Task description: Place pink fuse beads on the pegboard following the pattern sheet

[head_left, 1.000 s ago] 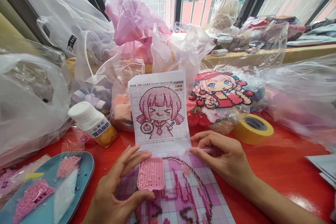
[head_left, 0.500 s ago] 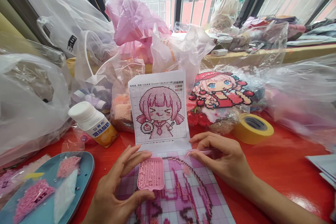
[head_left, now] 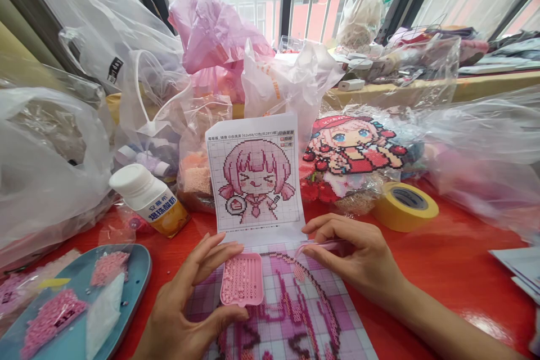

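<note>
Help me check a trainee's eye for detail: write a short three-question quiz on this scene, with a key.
1. Multiple choice: what sits between the fingers and thumb of the left hand?
A) a white-capped bottle
B) a pink bead tray
C) a printed pattern sheet

2. True or false: the right hand is nearer to the yellow tape roll than the left hand is.

3. Fill the gap: at the lower left, bags of pink beads lie on a ____ plate.

Key: 1. B; 2. True; 3. blue.
</note>
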### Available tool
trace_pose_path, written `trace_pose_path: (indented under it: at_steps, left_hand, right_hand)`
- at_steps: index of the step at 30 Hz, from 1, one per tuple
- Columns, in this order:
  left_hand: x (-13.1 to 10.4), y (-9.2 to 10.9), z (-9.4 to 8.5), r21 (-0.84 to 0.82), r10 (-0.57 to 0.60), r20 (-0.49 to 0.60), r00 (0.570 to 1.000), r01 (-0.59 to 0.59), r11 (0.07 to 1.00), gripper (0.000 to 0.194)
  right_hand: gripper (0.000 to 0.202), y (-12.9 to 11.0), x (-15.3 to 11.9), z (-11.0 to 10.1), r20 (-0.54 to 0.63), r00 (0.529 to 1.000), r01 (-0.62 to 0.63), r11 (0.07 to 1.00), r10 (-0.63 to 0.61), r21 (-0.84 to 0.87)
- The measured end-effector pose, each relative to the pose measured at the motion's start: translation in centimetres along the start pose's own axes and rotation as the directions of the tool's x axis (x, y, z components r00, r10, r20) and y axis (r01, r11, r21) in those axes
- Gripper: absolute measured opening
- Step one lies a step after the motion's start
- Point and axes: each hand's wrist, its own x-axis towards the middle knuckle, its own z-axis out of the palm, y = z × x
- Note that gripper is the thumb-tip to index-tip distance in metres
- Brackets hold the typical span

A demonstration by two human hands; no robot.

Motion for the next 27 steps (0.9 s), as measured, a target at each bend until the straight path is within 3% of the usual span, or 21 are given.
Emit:
trace_pose_path:
  at_steps: [4, 12, 27]
  left_hand:
    - [0.1, -0.3, -0.2, 0.012, 0.055, 0.039, 0.998, -0.055, 0.998, 0.067]
    - [-0.1, 0.4, 0.2, -0.037, -0.054, -0.006, 0.998, 0.054, 0.998, 0.067]
    - [-0.1, 0.7, 0.2, -0.077, -0.085, -0.007, 0.996, 0.084, 0.993, 0.068]
  right_hand:
    - [0.028, 0.0, 0.0, 0.0, 0.002, 1.0, -0.023, 1.0, 0.023, 0.003]
    - [0.029, 0.0, 0.0, 0.0, -0.014, 0.999, -0.041, 0.999, 0.041, 0.001]
    - [0.031, 0.0, 0.0, 0.0, -0.01, 0.993, -0.121, 0.993, 0.121, 0.003]
